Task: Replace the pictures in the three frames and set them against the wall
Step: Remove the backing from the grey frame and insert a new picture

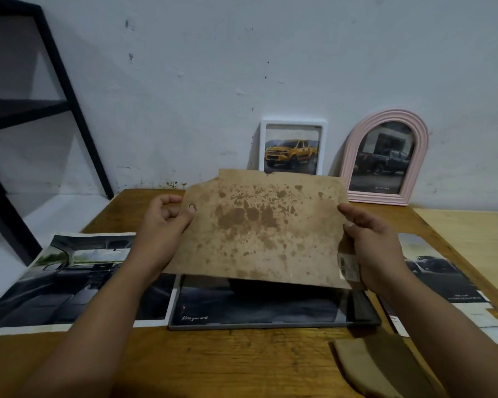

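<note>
A tan backing board (266, 225) is mottled with dark brown stains. Far against the pale grey-white wall (242, 67) stand a white frame (293, 123) showing a yellow pickup and a pink ridged arch frame (357, 145) showing a dark truck. A grey frame (270, 325) lies on the brown wooden table (227, 360), beside a black shelf (69, 90).

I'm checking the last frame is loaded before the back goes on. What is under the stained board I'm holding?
Under the stained board a grey frame lies flat on the table with a dark picture in it. The board hides the frame's far part.
</note>
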